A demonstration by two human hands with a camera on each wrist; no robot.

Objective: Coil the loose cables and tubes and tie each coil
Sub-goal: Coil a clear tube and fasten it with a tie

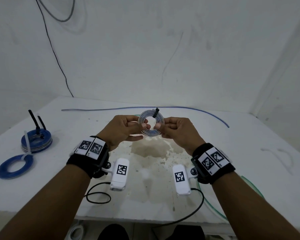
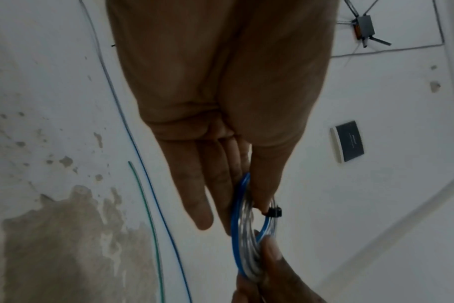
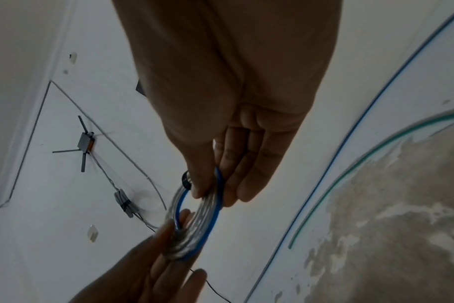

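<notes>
A small coil of clear and blue tube (image 1: pixel 150 122) is held upright above the white table (image 1: pixel 249 153), bound at its top right by a black tie (image 1: pixel 155 113). My left hand (image 1: pixel 142 126) pinches its left rim between thumb and fingers. My right hand (image 1: pixel 158 126) pinches the right rim the same way. The left wrist view has the coil (image 2: pixel 242 235) edge-on with the black tie (image 2: pixel 272 212) beside my thumb. From the right wrist the coil (image 3: pixel 202 221) sits between both hands' fingers, with the tie (image 3: pixel 186 180) at its top.
A loose blue tube (image 1: pixel 197 110) lies across the back of the table. A green tube (image 1: pixel 255 189) curves off the right front edge. At the left are stacked tied coils (image 1: pixel 36 141) and a blue coil with a white tie (image 1: pixel 15 166). A brown stain (image 1: pixel 151 153) marks the middle.
</notes>
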